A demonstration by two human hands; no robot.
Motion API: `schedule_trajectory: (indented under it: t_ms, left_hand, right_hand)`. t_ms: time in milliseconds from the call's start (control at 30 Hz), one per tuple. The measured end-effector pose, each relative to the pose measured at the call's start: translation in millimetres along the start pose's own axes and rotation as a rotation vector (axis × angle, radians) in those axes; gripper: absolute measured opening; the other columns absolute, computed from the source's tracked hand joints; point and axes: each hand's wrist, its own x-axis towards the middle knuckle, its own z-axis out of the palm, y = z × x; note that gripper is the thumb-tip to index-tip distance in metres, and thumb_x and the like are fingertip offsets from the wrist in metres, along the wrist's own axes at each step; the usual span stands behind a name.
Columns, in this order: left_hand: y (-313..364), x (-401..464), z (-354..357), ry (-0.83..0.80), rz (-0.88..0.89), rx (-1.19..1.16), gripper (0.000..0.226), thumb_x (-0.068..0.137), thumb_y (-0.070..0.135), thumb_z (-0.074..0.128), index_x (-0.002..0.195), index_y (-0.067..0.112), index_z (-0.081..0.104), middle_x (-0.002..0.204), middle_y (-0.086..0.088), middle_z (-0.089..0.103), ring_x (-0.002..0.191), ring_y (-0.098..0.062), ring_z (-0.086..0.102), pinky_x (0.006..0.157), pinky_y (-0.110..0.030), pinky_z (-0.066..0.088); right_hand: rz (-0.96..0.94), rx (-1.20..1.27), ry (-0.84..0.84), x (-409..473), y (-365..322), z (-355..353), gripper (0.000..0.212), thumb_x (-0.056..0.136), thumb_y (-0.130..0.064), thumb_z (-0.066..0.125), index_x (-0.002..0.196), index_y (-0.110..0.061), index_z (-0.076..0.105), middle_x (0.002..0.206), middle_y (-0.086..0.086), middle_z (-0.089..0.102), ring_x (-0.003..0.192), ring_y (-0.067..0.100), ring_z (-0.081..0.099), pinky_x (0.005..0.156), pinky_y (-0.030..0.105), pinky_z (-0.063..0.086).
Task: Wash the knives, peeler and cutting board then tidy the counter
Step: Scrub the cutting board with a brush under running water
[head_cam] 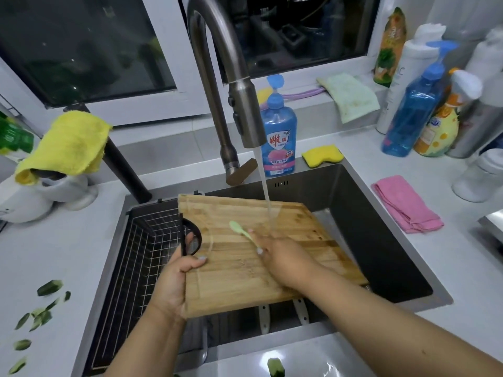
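Left hand (179,268) grips cutting board (245,270) edge, right hand (283,257) holds a pale green tool (241,231) (peeler, probably) on it under the stream (268,197) — keep the board tilted into the sink (381,213) so rinse water drains.

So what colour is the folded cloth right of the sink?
Pink cloth, seen clearly in the head view.

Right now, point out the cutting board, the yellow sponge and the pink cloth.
cutting board (245,273): head view, bare wood near the middle of its top face.
yellow sponge (322,155): head view, middle of its yellow top.
pink cloth (405,204): head view, middle of the folded cloth.
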Motion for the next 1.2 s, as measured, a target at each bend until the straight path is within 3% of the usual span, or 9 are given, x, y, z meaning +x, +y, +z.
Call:
schedule_trajectory:
  t_ms: [200,267,367,533,667,767,867,1067,1200]
  left_hand:
    - [-11,6,9,-0.079,-0.006,0.000,0.065,0.071,-0.007,0.046,0.127,0.023,0.055,0.099,-0.016,0.070,0.082,-0.034,0.067,0.057,-0.045,0.056]
    - [-15,11,9,-0.089,-0.011,0.004,0.065,0.068,-0.008,0.048,0.124,0.023,0.058,0.108,-0.022,0.065,0.086,-0.037,0.065,0.060,-0.047,0.056]
    - [-23,18,11,-0.098,-0.026,0.012,0.076,0.058,-0.009,0.056,0.126,0.025,0.058,0.115,-0.026,0.062,0.094,-0.042,0.062,0.071,-0.054,0.054]
    - [-35,27,13,-0.128,-0.034,0.010,0.085,0.054,-0.014,0.053,0.129,0.027,0.057,0.117,-0.023,0.064,0.102,-0.044,0.061,0.078,-0.060,0.052]
    - [-47,35,16,-0.147,-0.050,0.023,0.090,0.053,-0.017,0.050,0.133,0.025,0.053,0.114,-0.023,0.064,0.092,-0.037,0.064,0.070,-0.050,0.055]
    - [-54,36,17,-0.142,-0.053,0.040,0.091,0.053,-0.016,0.049,0.133,0.026,0.053,0.112,-0.021,0.066,0.090,-0.036,0.066,0.068,-0.049,0.056]
    - [-60,36,17,-0.140,-0.064,0.058,0.092,0.051,-0.015,0.049,0.133,0.027,0.052,0.109,-0.020,0.068,0.087,-0.034,0.068,0.067,-0.048,0.057]
    - [-71,38,13,-0.141,-0.108,0.056,0.096,0.050,-0.016,0.048,0.134,0.031,0.051,0.110,-0.020,0.068,0.085,-0.034,0.069,0.065,-0.045,0.057]
    - [-72,41,6,-0.134,-0.131,0.070,0.101,0.051,-0.019,0.048,0.137,0.034,0.047,0.112,-0.022,0.067,0.092,-0.039,0.067,0.074,-0.053,0.056]
  right_hand:
    - [0.297,0.006,0.099,25,24,1,0.042,0.098,-0.021,0.039,0.139,-0.031,0.045,0.108,0.001,0.059,0.091,0.021,0.060,0.076,0.035,0.054]
    - [0.179,0.168,0.089,15,4,7,0.040,0.100,-0.026,0.040,0.138,-0.035,0.045,0.113,-0.001,0.059,0.092,0.018,0.060,0.070,0.028,0.050]
    - [0.064,0.265,0.087,20,-5,16,0.042,0.100,-0.027,0.041,0.142,-0.034,0.040,0.122,0.001,0.058,0.103,0.020,0.058,0.085,0.031,0.050]
    - [0.390,0.123,0.086,43,38,16,0.040,0.100,-0.026,0.036,0.139,-0.030,0.045,0.113,0.004,0.061,0.093,0.025,0.062,0.080,0.040,0.055]
    - [0.118,0.317,0.104,28,3,34,0.045,0.100,-0.024,0.041,0.144,-0.033,0.037,0.128,-0.002,0.052,0.096,0.024,0.061,0.074,0.030,0.051]
    - [0.266,0.234,0.116,52,16,27,0.043,0.101,-0.025,0.041,0.144,-0.027,0.041,0.120,0.012,0.060,0.090,0.024,0.061,0.066,0.027,0.048]
    - [0.394,0.172,0.086,51,31,25,0.041,0.101,-0.030,0.040,0.140,-0.020,0.047,0.118,0.009,0.061,0.100,0.026,0.061,0.079,0.032,0.051]
    - [0.122,0.312,0.119,52,9,43,0.048,0.101,-0.023,0.042,0.147,-0.032,0.032,0.138,0.005,0.051,0.113,0.023,0.056,0.091,0.028,0.045]
    - [0.423,0.326,0.066,78,24,31,0.041,0.101,-0.031,0.041,0.141,-0.026,0.044,0.103,0.001,0.053,0.084,0.017,0.056,0.066,0.028,0.043]
